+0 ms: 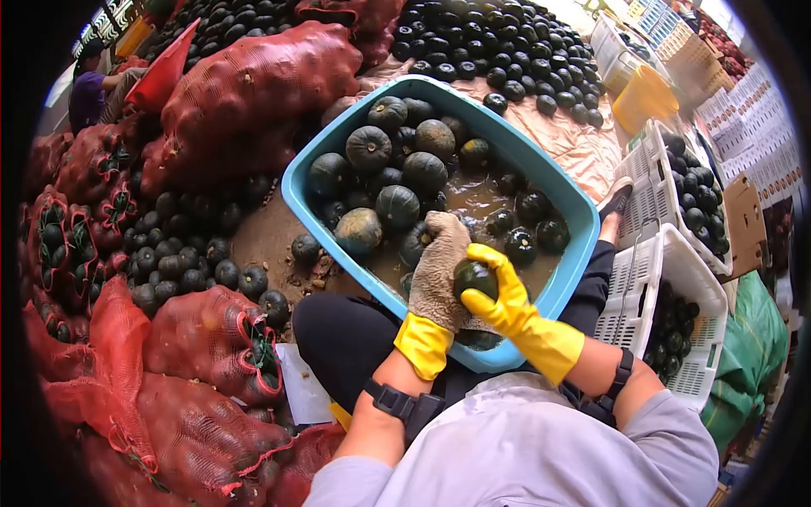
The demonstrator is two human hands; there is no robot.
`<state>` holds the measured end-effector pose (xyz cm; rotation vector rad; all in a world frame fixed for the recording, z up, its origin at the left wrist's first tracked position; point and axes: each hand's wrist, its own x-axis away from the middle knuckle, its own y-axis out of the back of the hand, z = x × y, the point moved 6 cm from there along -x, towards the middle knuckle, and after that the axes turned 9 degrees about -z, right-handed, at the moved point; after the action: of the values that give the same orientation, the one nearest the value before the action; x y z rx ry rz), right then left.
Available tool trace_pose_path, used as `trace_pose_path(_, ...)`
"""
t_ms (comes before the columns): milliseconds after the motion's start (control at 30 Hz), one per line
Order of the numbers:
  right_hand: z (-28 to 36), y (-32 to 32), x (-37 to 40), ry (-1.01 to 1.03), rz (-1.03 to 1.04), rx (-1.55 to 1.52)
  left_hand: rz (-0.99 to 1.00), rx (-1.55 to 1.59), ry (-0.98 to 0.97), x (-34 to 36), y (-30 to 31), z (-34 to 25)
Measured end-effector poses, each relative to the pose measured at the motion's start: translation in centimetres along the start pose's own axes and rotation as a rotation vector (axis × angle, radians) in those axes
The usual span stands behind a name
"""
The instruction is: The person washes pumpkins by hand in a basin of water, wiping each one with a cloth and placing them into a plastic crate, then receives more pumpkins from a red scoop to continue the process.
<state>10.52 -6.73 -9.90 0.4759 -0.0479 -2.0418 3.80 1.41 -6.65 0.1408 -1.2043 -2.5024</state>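
A blue tub (580, 253) in front of me holds muddy water and many dark green squashes. My right hand (498, 296), in a yellow rubber glove, grips a wet green squash (476, 280) over the tub's near side. My left hand (439, 275) wears a brown cloth mitt over a yellow glove and presses against the left side of that squash; its fingers are hidden in the mitt. Drier squashes (368, 149) are heaped at the tub's left, and wet ones (520, 245) float at its right.
Red mesh sacks (253, 93) of squashes lie at the left. White crates (693, 321) with squashes stand at the right, near a yellow bucket (644, 100). A squash pile (498, 42) covers the far floor. Another person (89, 93) sits at the far left.
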Motion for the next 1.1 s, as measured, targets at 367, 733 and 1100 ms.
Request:
trace_pose_path(367, -2.1, 3.1, -4.7, 0.001, 0.025, 0.444, -0.182, 1.589, 0.512, 0.3, -3.9, -1.0)
trace_pose_path(733, -0.6, 0.2, -1.7, -0.317, -0.475, -0.340, -0.576, 1.880, 0.943, 3.4, -3.0, -0.8)
trace_pose_path(1100, -0.7, -1.0, 0.0, -0.850, -0.298, -0.702, -0.723, 1.381, 0.812, 3.8, -3.9, -0.2)
